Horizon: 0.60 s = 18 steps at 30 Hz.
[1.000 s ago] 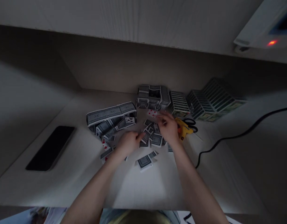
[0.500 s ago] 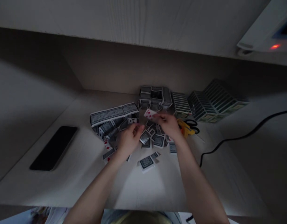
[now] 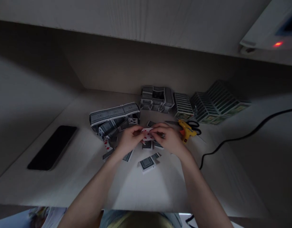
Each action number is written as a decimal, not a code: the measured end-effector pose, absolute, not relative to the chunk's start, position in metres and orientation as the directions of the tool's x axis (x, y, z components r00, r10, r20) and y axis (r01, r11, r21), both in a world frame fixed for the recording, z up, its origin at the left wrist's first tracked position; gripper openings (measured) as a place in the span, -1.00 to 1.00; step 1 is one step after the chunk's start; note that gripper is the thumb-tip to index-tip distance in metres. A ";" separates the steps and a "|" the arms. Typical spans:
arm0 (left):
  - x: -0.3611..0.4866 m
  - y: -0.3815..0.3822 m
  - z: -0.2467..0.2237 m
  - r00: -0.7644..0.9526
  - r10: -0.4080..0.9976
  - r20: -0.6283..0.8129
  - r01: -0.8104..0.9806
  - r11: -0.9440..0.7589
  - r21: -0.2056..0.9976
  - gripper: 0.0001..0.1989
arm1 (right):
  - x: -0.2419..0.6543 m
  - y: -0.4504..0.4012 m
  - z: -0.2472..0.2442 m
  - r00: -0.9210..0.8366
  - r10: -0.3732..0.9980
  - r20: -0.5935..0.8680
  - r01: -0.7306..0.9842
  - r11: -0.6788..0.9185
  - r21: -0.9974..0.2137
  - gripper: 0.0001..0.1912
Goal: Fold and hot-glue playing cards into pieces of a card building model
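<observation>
Between my two hands is a playing card with red diamonds, its face toward me. My left hand pinches its left side, and my right hand grips the right side. Beneath and around my hands lie several loose cards, some folded, with dark patterned backs; my hands hide part of them. Closer to me rests a small stack of cards. Left of my hands stands a long structure built of cards, and a few red-suited cards lie at its foot.
A yellow glue gun and black-handled scissors lie to the right. Behind are a boxy card structure and stepped card stacks. A phone lies left; a black cable runs right. A shelf overhangs the table.
My right hand has brought the red diamond card down and left to my left hand. Both hands now hold it. The dark-backed card near my left fingers no longer shows there.
</observation>
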<state>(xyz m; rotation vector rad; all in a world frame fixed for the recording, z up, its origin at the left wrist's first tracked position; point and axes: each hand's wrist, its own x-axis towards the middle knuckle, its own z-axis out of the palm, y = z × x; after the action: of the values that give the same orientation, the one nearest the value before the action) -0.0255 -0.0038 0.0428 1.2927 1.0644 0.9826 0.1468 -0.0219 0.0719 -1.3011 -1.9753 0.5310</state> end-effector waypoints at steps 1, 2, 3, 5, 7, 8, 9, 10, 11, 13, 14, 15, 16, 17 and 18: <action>-0.026 -0.002 0.040 0.208 0.978 -0.019 0.077 0.003 0.997 -0.77 | 0.150 -0.023 0.071 -0.201 0.918 0.342 0.633 0.389 -0.670 -0.82; -0.028 0.000 0.037 0.160 0.987 0.016 0.125 -0.037 0.991 -0.78 | 0.155 -0.024 0.069 -0.113 0.927 0.357 0.653 0.340 -0.677 -0.81; -0.029 0.003 0.034 0.107 0.993 0.051 0.172 -0.069 0.983 -0.78 | 0.162 -0.025 0.065 0.009 0.929 0.369 0.678 0.266 -0.685 -0.78; -0.033 0.007 0.030 0.018 0.992 0.121 0.264 -0.122 0.957 -0.77 | 0.179 -0.029 0.055 0.329 0.868 0.372 0.700 0.040 -0.713 -0.66; -0.037 0.010 0.027 -0.027 0.983 0.182 0.343 -0.162 0.925 -0.78 | 0.198 -0.033 0.041 0.515 0.785 0.345 0.719 -0.175 -0.673 -0.61; -0.039 0.011 0.027 -0.037 0.978 0.206 0.376 -0.178 0.910 -0.79 | 0.206 -0.035 0.035 0.554 0.758 0.344 0.744 -0.265 -0.614 -0.59; -0.040 0.011 0.026 -0.042 0.973 0.227 0.404 -0.191 0.895 -0.79 | 0.214 -0.037 0.029 0.575 0.747 0.332 0.756 -0.330 -0.566 -0.58; -0.040 0.011 0.027 -0.043 0.969 0.245 0.426 -0.204 0.882 -0.79 | 0.220 -0.039 0.024 0.587 0.744 0.319 0.763 -0.378 -0.525 -0.57; -0.040 0.011 0.027 -0.041 0.966 0.256 0.442 -0.212 0.872 -0.80 | 0.224 -0.041 0.020 0.601 0.737 0.308 0.764 -0.418 -0.491 -0.56; -0.039 0.009 0.028 -0.026 0.965 0.259 0.455 -0.220 0.863 -0.81 | 0.228 -0.044 0.016 0.622 0.739 0.258 0.754 -0.476 -0.453 -0.51; -0.039 0.008 0.029 -0.013 0.967 0.255 0.456 -0.221 0.862 -0.82 | 0.229 -0.044 0.015 0.636 0.738 0.223 0.741 -0.505 -0.442 -0.48; -0.039 0.007 0.030 0.000 0.967 0.254 0.459 -0.225 0.860 -0.83 | 0.230 -0.045 0.015 0.650 0.737 0.183 0.727 -0.533 -0.432 -0.44; -0.038 0.007 0.031 0.010 0.966 0.259 0.467 -0.233 0.853 -0.84 | 0.230 -0.045 0.015 0.665 0.732 0.146 0.712 -0.563 -0.421 -0.40; -0.038 0.006 0.032 0.019 0.962 0.272 0.483 -0.246 0.840 -0.85 | 0.230 -0.045 0.015 0.683 0.721 0.118 0.695 -0.592 -0.407 -0.35; -0.039 0.006 0.033 0.026 0.956 0.291 0.503 -0.264 0.823 -0.86 | 0.230 -0.045 0.015 0.700 0.707 0.103 0.681 -0.618 -0.393 -0.32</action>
<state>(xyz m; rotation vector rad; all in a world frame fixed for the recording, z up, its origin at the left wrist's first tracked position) -0.0385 0.0059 0.0331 1.8043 1.4813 1.1719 0.2297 -0.0450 0.0149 -2.5057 -1.0766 0.0865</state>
